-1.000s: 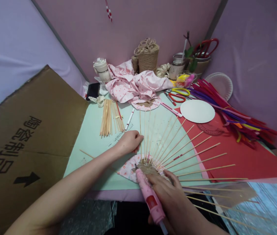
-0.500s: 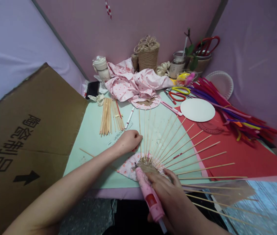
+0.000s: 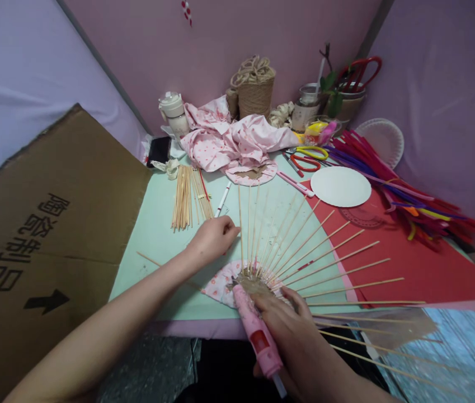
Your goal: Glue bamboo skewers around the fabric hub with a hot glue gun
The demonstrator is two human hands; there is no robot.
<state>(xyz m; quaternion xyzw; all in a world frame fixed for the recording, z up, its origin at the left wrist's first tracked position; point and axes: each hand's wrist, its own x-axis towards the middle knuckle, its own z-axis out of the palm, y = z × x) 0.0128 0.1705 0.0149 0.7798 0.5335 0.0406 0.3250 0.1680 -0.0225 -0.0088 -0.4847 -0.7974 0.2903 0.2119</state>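
Note:
My right hand (image 3: 285, 324) is wrapped round a pink hot glue gun (image 3: 258, 338). The gun's nozzle is over the glue-covered middle of a round piece (image 3: 220, 282) wrapped in pink floral cloth. Thin bamboo sticks (image 3: 308, 254) fan out from that piece to the back and right. My left hand (image 3: 216, 235) is closed, its fingertips right beside the leftmost upright stick (image 3: 240, 207); no gap shows between them, and I see nothing held. Another stick (image 3: 148, 258) passes under my left forearm.
A bundle of bamboo sticks (image 3: 183, 198) and a white marker (image 3: 223, 198) lie behind my left hand. Crumpled pink cloth (image 3: 241, 140), scissors (image 3: 306, 162), a white disc (image 3: 341, 186), red sheets (image 3: 413, 257) and pipe cleaners (image 3: 392, 182) lie around. A cardboard sheet (image 3: 81, 190) stands left.
My left hand has shifted slightly left and up, from over the leftmost upright stick to its side. That stick stays in place. The glue gun and right hand are nearly still.

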